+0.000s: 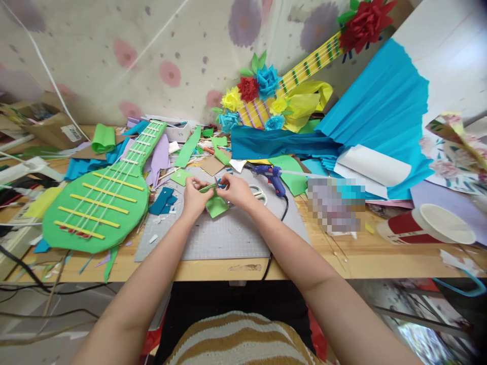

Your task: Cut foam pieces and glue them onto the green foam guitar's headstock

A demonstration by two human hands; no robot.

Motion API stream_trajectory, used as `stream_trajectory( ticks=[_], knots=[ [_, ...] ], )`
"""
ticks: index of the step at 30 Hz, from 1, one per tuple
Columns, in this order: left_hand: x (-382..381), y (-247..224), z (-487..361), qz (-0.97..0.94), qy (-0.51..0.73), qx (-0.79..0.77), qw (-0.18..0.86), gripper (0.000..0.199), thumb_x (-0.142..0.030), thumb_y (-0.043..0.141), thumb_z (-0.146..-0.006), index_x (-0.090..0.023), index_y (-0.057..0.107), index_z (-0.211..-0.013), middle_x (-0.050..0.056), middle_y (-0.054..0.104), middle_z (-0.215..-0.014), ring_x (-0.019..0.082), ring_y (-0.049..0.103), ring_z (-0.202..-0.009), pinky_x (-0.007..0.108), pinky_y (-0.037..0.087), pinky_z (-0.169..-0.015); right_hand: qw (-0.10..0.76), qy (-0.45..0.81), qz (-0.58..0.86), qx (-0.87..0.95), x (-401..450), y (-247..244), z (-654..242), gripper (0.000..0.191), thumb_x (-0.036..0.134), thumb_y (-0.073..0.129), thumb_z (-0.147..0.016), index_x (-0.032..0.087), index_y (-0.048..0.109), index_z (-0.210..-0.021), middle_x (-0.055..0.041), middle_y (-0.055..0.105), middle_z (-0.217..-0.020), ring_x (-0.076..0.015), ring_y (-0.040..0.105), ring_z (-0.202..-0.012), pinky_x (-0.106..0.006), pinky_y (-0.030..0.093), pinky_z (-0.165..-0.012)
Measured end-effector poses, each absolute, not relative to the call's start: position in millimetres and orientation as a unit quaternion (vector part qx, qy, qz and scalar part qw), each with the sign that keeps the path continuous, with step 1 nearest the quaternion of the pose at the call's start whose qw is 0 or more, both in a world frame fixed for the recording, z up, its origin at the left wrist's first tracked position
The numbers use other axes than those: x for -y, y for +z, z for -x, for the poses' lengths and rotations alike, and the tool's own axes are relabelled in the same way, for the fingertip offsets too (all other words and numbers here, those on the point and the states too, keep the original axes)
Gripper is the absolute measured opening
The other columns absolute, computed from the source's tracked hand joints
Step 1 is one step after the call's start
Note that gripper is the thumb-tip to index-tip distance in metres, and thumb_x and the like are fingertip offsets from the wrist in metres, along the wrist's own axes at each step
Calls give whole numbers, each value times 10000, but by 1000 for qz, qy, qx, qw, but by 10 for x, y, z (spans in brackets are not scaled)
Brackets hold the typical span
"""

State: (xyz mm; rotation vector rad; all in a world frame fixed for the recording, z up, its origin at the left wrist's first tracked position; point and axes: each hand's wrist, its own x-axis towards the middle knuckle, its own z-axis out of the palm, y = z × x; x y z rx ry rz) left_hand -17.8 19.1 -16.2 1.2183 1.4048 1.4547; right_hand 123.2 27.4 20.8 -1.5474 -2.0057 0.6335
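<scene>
A folded piece of green paper [217, 207] is between my hands, above the grey cutting mat [228, 246]. My left hand [196, 193] pinches its left part. The fingers of my right hand [236, 191] are closed at its upper right edge. A narrow dark pointed tip [216, 181] rises between my fingertips; what it belongs to is unclear. White-handled scissors [259, 194] lie on the mat, partly hidden by my right wrist. Just beyond, a blue glue gun [271, 177] rests with its cable running to the table's front edge.
A green paper lute [97, 208] lies at left. A flowered yellow paper instrument [304, 71] leans on the back wall. Blue crepe paper [380, 111] spreads at right, near a paper cup [426, 224]. Blue scraps [163, 201] sit on the mat; more cuttings crowd the back.
</scene>
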Motion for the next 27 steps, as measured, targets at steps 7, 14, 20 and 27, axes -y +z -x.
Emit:
stream_trajectory(
  ticks=[7,14,20,27],
  knots=[
    [-170,-140,160,-492,572,-547,363,450,-111,640,-524,-226,325,-823,-45,614,-699,108,613,-664,244,464,-674,268,216,565,750,-288,187,-1193,105,277,580,-663,205,582,-739,-6,628,-731,-148,538,-676,-249,368,-613],
    [-144,-205,266,-485,565,-492,450,470,-130,637,-510,-214,349,-871,6,639,-830,141,625,-768,265,468,-692,283,210,550,757,-320,117,-1231,109,270,577,-683,188,578,-755,-1,626,-717,-134,543,-658,-235,360,-598],
    [-128,-210,300,-478,566,-477,473,460,-122,619,-509,-211,351,-872,9,646,-835,128,616,-698,237,459,-622,294,212,546,755,-337,66,-1222,118,280,577,-685,188,576,-760,5,622,-698,-129,543,-658,-227,354,-594],
    [-146,-226,285,-472,573,-478,469,459,-124,629,-500,-211,356,-858,-8,637,-814,121,612,-701,227,456,-615,286,203,553,755,-331,73,-1211,120,275,566,-689,185,574,-768,-1,624,-711,-131,541,-661,-232,355,-600]
  ],
)
